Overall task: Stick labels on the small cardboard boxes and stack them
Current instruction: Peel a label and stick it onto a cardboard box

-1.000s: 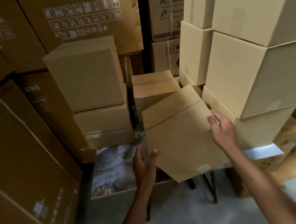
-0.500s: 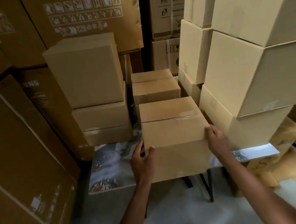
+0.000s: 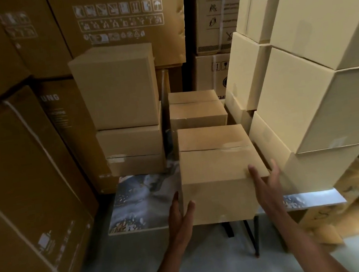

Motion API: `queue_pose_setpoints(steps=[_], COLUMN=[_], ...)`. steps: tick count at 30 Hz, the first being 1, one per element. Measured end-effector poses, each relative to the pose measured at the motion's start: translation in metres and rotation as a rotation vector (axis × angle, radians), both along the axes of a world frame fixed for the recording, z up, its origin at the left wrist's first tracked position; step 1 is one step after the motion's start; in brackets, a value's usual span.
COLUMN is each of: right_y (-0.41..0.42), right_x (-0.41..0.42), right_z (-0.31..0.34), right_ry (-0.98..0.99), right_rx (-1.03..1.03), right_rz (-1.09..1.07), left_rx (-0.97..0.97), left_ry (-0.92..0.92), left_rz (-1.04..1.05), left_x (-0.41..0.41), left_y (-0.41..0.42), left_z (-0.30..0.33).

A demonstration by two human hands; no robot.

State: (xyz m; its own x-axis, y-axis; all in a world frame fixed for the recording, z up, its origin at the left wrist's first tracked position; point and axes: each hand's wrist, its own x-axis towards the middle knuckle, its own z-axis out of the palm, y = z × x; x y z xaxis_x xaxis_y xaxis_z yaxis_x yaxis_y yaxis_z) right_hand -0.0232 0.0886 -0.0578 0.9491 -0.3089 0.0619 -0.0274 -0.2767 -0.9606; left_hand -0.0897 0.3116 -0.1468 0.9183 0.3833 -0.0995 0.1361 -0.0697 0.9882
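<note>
head view: a small box [image 3: 217, 172] sits at the table [image 3: 137, 203] front edge, before another box [image 3: 196, 112]. left hand [image 3: 179, 215] lies flat on its left side, right hand [image 3: 266, 183] on its right corner, both grips apart, fingers straight. box stacks [image 3: 309, 101] flank it.

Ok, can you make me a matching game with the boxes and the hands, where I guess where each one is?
Things:
1. left hand
2. right hand
3. front box
4. two-box stack

Places:
A. on the table's left side, at the back
B. at the front box's near right corner
C. at the table's front edge, between the hands
D. against the front box's left side

Pairs: 1-D, 2-B, 3-C, 4-A
</note>
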Motion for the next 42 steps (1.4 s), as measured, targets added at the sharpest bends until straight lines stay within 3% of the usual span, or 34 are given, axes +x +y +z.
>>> queue_pose_setpoints(steps=[5,11,13,20,23,28,37,40,42], right_y=[-0.005,-0.005,-0.012,-0.026,-0.026,-0.01,0.035,0.045,0.043], right_x=[0.0,-0.005,-0.003,0.007,0.005,0.0,-0.056,-0.063,-0.059], right_z=[-0.004,-0.012,-0.018,-0.014,-0.013,-0.014,-0.038,-0.03,-0.028], right_ry=[-0.107,0.101,0.089,0.085,0.101,0.097,0.212,0.219,0.135], right_rx=[-0.179,0.147,0.246,0.27,0.227,0.177,0.291,0.265,0.267], right_rz=[0.032,-0.019,0.0,-0.098,-0.049,0.048,0.177,0.248,0.272], left_rx=[0.118,0.177,0.234,0.379,0.347,0.134,-0.124,-0.114,0.016], left_ry=[-0.115,-0.14,-0.146,-0.2,-0.191,-0.14,0.048,0.022,-0.015], left_rz=[-0.002,0.026,0.028,-0.011,0.002,0.029,0.17,0.176,0.156], left_x=[-0.005,-0.007,-0.011,-0.019,-0.023,-0.021,0.023,0.022,0.017], left_y=[-0.009,-0.016,-0.021,-0.042,-0.042,-0.023,0.018,0.012,-0.009], left_z=[0.006,0.011,0.016,0.022,0.016,0.011,0.04,0.051,0.061])
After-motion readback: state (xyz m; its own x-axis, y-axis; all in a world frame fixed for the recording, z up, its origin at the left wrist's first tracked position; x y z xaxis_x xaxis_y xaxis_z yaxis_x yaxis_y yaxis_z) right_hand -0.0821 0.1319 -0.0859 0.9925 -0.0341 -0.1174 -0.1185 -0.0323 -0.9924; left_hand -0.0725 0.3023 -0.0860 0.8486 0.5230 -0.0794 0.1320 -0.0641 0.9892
